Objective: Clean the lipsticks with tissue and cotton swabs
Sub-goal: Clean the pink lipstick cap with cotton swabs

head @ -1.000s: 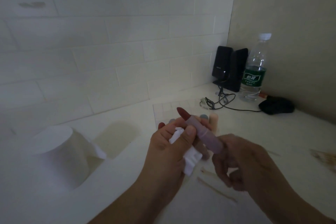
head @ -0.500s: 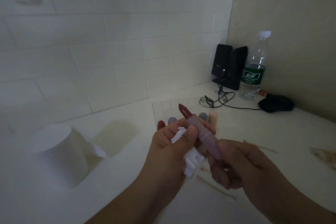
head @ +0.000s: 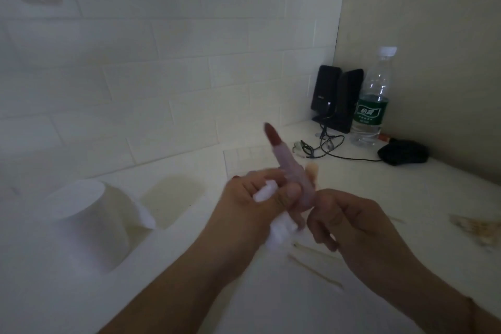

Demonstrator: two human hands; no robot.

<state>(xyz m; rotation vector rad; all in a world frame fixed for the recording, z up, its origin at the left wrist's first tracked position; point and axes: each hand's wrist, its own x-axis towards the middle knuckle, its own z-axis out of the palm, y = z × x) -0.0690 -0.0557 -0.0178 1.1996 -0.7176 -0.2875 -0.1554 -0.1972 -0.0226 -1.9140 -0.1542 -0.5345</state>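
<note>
Rising at a tilt from between both hands, the lipstick [head: 291, 168] has a pale pink tube and a dark red bullet pointing up and to the left, held above the middle of the surface [head: 406, 192]. The left hand [head: 254, 198] has its thumb and fingers curled around the lower tube, with a crumpled white tissue [head: 276, 228] bunched in the same grip and hanging out below the palm. The right hand [head: 349, 222] meets the base of the tube with its fingers curled; whether they pinch the base or only touch it cannot be told through the blur.

Just behind the hands another pale lipstick [head: 311, 171] stands upright, mostly hidden. Thin cotton swabs [head: 314, 270] lie on the surface below the hands, near the front.

At left a roll of toilet paper [head: 89, 222] stands on end with a loose sheet hanging at its right side. Toward the far right corner stand two small black speakers [head: 336, 97], their cable [head: 325, 144] tangled in front, with a clear water bottle [head: 372, 100] bearing a green label just beside them and a black computer mouse [head: 402, 153] near the bottle. At the right edge lies a brownish, indistinct scrap [head: 477, 228].

The surface is white and sits in a corner: a white brick-pattern wall [head: 162, 62] runs along the back, a plain beige wall [head: 433, 35] along the right. The light is dim.
</note>
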